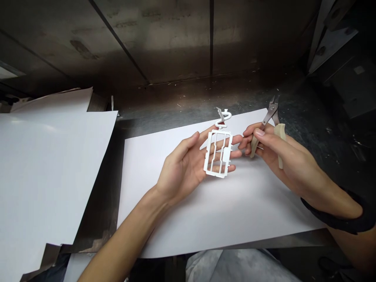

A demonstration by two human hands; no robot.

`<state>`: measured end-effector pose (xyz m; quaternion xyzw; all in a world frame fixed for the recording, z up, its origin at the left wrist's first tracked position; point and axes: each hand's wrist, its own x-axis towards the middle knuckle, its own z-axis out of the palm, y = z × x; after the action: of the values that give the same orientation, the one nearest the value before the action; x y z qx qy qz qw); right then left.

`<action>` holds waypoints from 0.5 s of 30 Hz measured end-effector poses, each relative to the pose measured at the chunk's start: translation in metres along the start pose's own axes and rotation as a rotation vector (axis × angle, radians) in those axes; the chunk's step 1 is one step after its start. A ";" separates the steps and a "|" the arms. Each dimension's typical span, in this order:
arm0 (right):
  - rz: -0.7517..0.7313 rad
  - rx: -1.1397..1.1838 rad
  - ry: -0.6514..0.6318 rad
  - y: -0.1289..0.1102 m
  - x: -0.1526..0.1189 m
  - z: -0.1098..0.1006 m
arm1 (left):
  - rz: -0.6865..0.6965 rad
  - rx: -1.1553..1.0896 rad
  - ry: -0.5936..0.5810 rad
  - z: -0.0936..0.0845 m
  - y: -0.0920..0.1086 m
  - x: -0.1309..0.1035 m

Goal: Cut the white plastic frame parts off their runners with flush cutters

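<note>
A white plastic frame with two long inner bars lies across the fingers of my left hand. A curved, S-shaped white piece joins its top end. My left palm faces up, with the fingers spread beneath the frame and the thumb apart from it. To the right, my right hand is wrapped round the pale handles of metal nippers, whose jaws point up and away, slightly apart. The fingertips of both hands are close together over a white sheet.
Large white sheets lie at the left over a stack. Small white scraps are scattered on the dark metal table near the metal back wall. A dark machine part stands at the far right.
</note>
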<state>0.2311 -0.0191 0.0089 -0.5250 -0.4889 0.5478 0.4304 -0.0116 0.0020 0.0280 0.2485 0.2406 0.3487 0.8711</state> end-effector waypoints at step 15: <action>-0.023 0.026 -0.055 -0.006 -0.004 -0.004 | -0.116 0.021 -0.040 -0.005 -0.004 0.000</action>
<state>0.2350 -0.0222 0.0152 -0.4983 -0.4996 0.5634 0.4297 -0.0125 0.0005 0.0220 0.2503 0.2406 0.2902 0.8917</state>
